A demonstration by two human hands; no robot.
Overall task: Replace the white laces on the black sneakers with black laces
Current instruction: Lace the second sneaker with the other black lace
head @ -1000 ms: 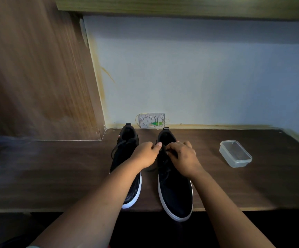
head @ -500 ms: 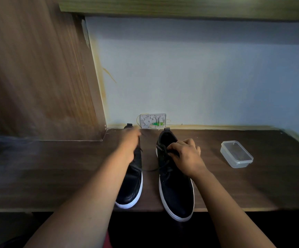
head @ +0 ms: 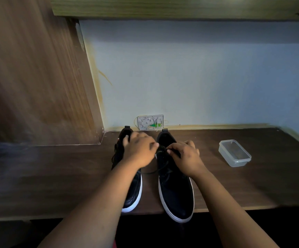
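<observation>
Two black sneakers with white soles stand side by side on the dark wooden desk [head: 55,176], toes toward me and over its front edge. My right hand [head: 185,157] pinches the black lace [head: 153,171] at the top eyelets of the right sneaker [head: 176,196]. My left hand [head: 139,152] hovers over the tongue of the left sneaker [head: 133,192], blurred, its thumb reaching to the right sneaker's lace. A slack strand of that lace sags between the two shoes. No white lace is visible.
A clear plastic container [head: 234,153] sits on the desk to the right of the shoes. An open wall socket plate [head: 150,122] is on the wall right behind them. A wooden side panel [head: 37,77] rises at left, with a shelf [head: 181,8] overhead.
My left hand pulled the lace strand out to the upper left, then came back toward the right sneaker, leaving the strand slack. My right hand stayed pinching at the right sneaker's eyelets.
</observation>
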